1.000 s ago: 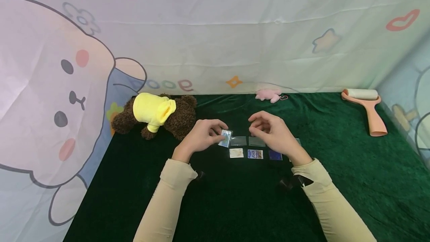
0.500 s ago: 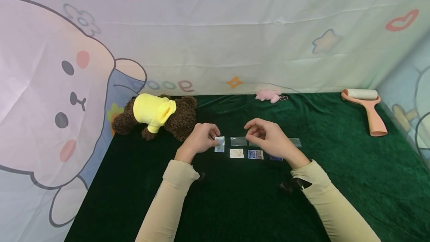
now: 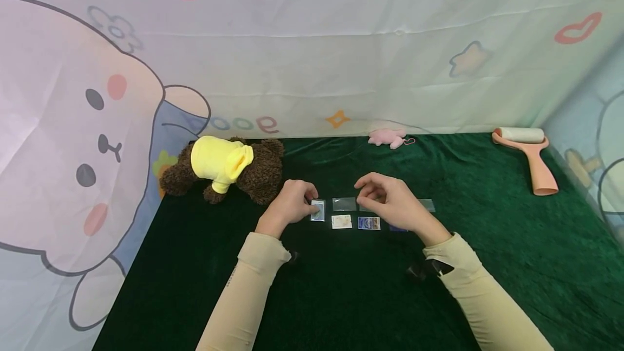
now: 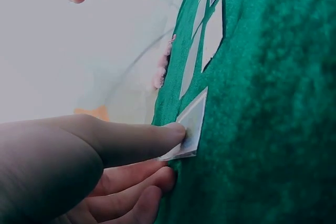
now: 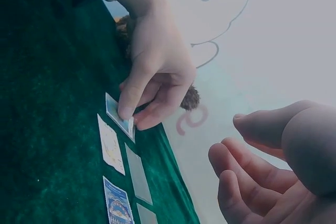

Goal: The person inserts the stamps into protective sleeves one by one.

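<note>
Left hand [image 3: 289,202] pinches the sleeved card [image 3: 319,214] at the row's left end

From the head view, here's the left hand, thumb on the face of that sleeved card, low over the green cloth [image 3: 336,297]. Just to its right comes a clear sleeve [image 3: 344,204], with the cream card [image 3: 342,221] on the near side of it. The blue picture card [image 3: 369,223] is next along, and a dark blue card [image 3: 398,228] peeks out from under the right forearm. The right hand [image 3: 390,199] hovers above the row, fingers loosely bent, grip slack and unoccupied. At the back, a brown teddy bear in a yellow hoodie [image 3: 216,158] lies left, a pink plush toy [image 3: 387,138] sits in the middle, and an orange-handled lint roller [image 3: 531,156] rests far right.

Over to the left wrist view: the thumb [image 4: 131,142] presses the card's face, with the other fingers bent at its far side. Whether the card lies fully flat, I can't tell.

And the right wrist view: same pinch, seen from across, the cream card and the blue picture card lined up beside it. Close up, the right hand's thumb stands apart from its curved fingers, a gap between them.
</note>
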The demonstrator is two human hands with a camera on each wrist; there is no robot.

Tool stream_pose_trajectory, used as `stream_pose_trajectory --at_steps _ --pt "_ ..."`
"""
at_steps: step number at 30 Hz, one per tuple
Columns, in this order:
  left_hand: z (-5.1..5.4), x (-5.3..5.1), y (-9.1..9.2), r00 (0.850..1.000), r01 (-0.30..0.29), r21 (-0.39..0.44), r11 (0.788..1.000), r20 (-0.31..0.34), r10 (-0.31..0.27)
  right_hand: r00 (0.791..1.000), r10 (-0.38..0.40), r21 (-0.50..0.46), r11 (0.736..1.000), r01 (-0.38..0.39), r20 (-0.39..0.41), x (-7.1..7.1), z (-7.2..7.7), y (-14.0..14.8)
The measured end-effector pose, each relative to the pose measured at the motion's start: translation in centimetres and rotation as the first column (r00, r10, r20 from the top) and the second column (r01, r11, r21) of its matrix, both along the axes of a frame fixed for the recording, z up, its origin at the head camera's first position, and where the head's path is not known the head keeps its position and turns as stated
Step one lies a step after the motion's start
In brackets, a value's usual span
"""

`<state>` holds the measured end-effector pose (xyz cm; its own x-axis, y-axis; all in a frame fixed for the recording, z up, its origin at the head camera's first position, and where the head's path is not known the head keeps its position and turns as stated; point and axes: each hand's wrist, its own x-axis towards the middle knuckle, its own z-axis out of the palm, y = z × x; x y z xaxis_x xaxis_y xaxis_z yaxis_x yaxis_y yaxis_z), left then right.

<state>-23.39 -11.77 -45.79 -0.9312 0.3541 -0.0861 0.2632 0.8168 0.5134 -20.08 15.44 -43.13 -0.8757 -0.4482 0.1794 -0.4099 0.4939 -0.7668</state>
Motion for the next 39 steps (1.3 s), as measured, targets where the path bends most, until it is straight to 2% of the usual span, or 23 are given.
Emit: stream_pose_trajectory --at_steps 9,15,22,29,39 --pt "0.3 0.5 0.2 0.999 -0.01 -0.006 1.0 -0.034 0.01 1.0 0.008 0.001 1.0 -0.008 -0.01 0.2 -0.4 -0.2" --pt "1.1 0.7 0.4 0.996 0.016 0.093 0.995 -0.088 -0.008 1.0 0.023 0.007 1.0 -0.023 -0.007 0.2 -1.2 -0.9" --pt "1.4 0.2 0.5 0.988 0.093 0.181 0.979 -0.138 -0.068 0.999 0.003 0.061 0.998 -0.005 0.032 0.2 -1.7 -1.9" --pt "1.3 -0.2 1.0 0.984 0.141 0.242 0.96 -0.142 -0.109 0.997 0.002 0.099 0.995 -0.009 0.073 0.0 -2.0 -2.7" --pt "0.8 -0.9 1.7 0.983 0.161 0.214 0.963 -0.124 -0.137 0.993 -0.011 0.173 0.985 -0.01 0.12 -0.4 -2.7 -4.0"
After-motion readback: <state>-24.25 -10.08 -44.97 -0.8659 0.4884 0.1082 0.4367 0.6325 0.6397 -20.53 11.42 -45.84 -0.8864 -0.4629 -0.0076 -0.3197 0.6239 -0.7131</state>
